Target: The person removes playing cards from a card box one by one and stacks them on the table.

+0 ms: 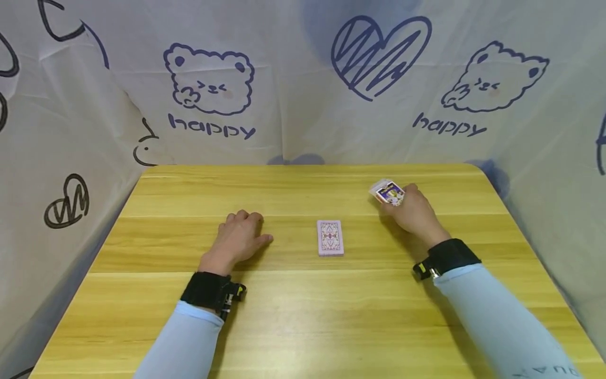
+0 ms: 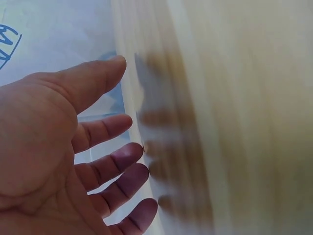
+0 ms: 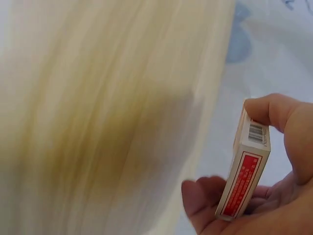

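Note:
My right hand grips a small playing-card box over the far right part of the table. In the right wrist view, the box is white with a red printed side panel and a barcode at one end, held between thumb and fingers. Left of that hand, a deck of cards lies squared up, its patterned pink-and-white back facing up. My left hand is to the left of the deck, palm down. Its fingers are spread and loosely bent, fingertips right at the wood, holding nothing.
Under both hands is a yellow wood-grain table with rounded far corners. A white cloth with drawn bears, hearts and the word "happy" hangs behind it and along both sides. Both wrists wear black straps with small cameras.

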A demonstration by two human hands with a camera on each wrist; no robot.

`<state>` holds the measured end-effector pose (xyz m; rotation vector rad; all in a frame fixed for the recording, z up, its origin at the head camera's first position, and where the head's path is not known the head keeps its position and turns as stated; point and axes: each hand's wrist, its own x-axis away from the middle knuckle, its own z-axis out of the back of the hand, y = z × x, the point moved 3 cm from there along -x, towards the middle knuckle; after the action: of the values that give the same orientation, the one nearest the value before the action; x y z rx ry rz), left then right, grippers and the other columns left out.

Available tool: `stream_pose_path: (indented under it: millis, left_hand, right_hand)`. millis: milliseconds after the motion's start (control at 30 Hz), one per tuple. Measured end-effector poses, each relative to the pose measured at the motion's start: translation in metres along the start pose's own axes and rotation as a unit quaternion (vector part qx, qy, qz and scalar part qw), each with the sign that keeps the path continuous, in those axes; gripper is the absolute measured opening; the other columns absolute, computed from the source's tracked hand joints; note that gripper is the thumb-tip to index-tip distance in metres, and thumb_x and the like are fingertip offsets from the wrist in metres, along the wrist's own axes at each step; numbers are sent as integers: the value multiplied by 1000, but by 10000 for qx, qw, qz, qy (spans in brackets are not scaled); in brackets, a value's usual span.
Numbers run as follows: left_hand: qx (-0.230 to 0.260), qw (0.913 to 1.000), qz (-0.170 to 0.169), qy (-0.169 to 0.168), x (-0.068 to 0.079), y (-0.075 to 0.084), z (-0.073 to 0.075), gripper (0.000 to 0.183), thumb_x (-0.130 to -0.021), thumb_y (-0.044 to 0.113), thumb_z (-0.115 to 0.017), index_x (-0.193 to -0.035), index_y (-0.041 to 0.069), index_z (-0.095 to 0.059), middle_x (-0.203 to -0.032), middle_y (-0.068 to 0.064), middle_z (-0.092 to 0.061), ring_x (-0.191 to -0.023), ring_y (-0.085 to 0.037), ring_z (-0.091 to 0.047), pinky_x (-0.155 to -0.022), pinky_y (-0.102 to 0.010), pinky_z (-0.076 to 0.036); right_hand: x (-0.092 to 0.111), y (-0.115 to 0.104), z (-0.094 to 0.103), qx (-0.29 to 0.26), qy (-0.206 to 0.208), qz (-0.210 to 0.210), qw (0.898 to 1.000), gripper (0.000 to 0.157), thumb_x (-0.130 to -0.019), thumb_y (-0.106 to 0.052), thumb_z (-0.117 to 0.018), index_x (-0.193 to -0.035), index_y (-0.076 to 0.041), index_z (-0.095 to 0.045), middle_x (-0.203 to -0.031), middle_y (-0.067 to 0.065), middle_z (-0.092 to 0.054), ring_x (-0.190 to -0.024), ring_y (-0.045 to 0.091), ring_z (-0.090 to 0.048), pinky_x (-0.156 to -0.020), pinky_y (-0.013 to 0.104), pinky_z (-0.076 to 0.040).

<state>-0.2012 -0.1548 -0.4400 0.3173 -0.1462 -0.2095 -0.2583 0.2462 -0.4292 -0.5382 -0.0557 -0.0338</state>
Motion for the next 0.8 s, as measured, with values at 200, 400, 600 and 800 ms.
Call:
stream_pose_path:
  millis: [200,400,600,800]
  left_hand:
    - [371,9992,-26,168,1,8,0,54,-93,44,-59,-133,8,-52,-129,-19,-52,-115,-40,-47,-96,-57,-41]
    - [1089,9937,-207,186,3,36,7,45,-96,39,-58,-130,10,-55,-124,-14,-57,-110,-30,-53,-93,-47,-46]
    - [1909,9805,-385,244,2,77,9,37,-95,38,-60,-120,11,-61,-108,-4,-64,-98,-20,-59,-83,-39,-51]
    - [2966,9543,-352,-103,-2,108,0,38,-94,48,-58,-114,17,-61,-100,0,-66,-87,-15,-62,-72,-35,-53]
  right_hand:
    - [24,-21,-1,-22,-274,710,9971,74,-88,-37,-67,-136,10,-37,-114,26,-54,-96,35,-54,-80,49,-48]
    - [49,-40,-8,-116,-585,1346,9891,69,-84,-31,-71,-133,7,-42,-109,20,-55,-90,30,-54,-74,43,-49]
    - [69,-51,-17,-81,-793,2063,9752,70,-80,-32,-74,-132,3,-44,-115,16,-56,-93,25,-54,-78,41,-50]
    - [82,-62,-21,-19,-692,2690,9607,64,-75,-32,-75,-126,-3,-49,-108,9,-57,-89,20,-53,-74,37,-50]
